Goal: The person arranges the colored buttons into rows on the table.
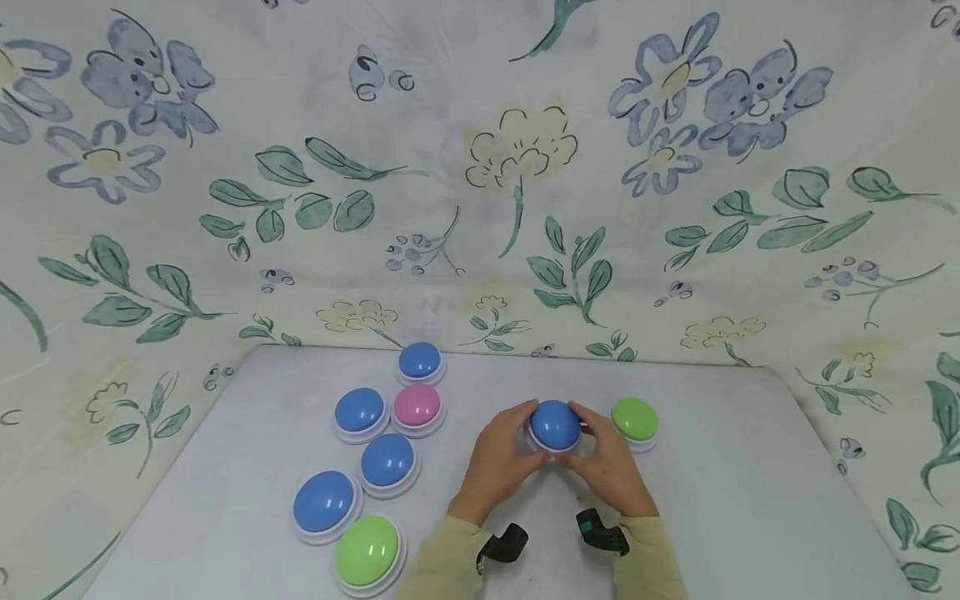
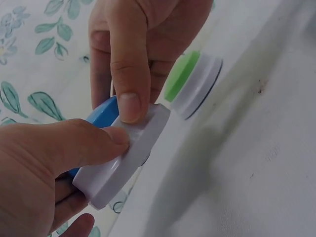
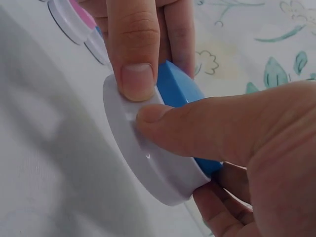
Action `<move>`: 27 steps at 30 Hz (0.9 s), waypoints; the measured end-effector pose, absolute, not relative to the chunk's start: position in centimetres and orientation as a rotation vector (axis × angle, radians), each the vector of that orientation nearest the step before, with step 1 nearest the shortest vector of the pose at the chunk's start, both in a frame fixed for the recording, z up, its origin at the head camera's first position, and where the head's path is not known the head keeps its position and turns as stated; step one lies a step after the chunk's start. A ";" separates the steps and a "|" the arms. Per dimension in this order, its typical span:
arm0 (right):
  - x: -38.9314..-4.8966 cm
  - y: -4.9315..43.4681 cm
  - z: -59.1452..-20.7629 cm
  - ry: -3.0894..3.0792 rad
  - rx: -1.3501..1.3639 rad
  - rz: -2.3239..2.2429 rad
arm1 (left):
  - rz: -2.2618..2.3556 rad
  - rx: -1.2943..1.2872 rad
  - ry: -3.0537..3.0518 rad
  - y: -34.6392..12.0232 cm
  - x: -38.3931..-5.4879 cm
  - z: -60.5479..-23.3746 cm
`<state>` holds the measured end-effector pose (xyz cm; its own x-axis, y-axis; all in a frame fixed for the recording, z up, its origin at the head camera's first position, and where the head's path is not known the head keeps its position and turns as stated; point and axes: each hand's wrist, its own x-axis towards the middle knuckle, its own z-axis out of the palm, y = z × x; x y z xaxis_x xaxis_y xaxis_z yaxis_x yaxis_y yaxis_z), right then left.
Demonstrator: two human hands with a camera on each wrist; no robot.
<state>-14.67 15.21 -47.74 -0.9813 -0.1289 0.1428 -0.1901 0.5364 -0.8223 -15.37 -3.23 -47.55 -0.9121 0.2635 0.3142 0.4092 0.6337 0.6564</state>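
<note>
Between both hands is a blue dome push button [image 1: 555, 423] on a round white base. My left hand [image 1: 498, 454] grips its left side, and my right hand [image 1: 609, 467] grips its right side. In the left wrist view, both thumbs press on the white base [image 2: 123, 158], with fingers round the far side. The button is tilted and held above the table, with a gap and a shadow beneath it. Close beyond the right hand, a green push button [image 1: 634, 418] stands on the table.
Left of the hands stand several more buttons: blue [image 1: 420, 360], pink [image 1: 417, 405] and green [image 1: 367, 550] among them. The white table [image 1: 750, 483] ends at a floral cloth [image 1: 450, 208] rising behind and at the sides. Dark devices [image 1: 504, 543] sit at both wrists.
</note>
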 end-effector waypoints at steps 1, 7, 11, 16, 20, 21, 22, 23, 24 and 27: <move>-14.7 15.3 -47.8 -2.697 0.274 1.450 | -1.151 -0.556 -2.665 -3.1 -15.4 -47.6; -14.8 15.6 -48.0 -2.707 0.226 1.424 | -1.171 -0.544 -2.663 -2.4 -15.7 -47.8; -14.8 15.6 -48.0 -2.725 0.189 1.401 | -1.171 -0.524 -2.662 -1.9 -15.8 -48.0; -14.8 15.8 -47.9 -2.730 0.134 1.377 | -1.187 -0.511 -2.661 -1.3 -16.2 -48.1; -14.9 16.0 -48.0 -2.718 0.132 1.378 | -1.182 -0.517 -2.632 -0.8 -16.6 -48.6; -14.9 16.0 -48.1 -2.713 0.135 1.380 | -1.180 -0.519 -2.624 -0.8 -16.6 -48.7; -14.9 16.1 -48.1 -2.708 0.137 1.376 | -1.176 -0.520 -2.620 -0.7 -16.7 -48.8; -14.9 16.1 -48.2 -2.702 0.140 1.375 | -1.172 -0.520 -2.617 -0.6 -16.8 -48.9; -14.9 16.1 -48.3 -2.697 0.142 1.368 | -1.172 -0.518 -2.619 -0.5 -16.9 -49.1; -14.9 16.2 -48.7 -2.681 0.143 1.346 | -1.171 -0.514 -2.631 -0.2 -17.0 -49.3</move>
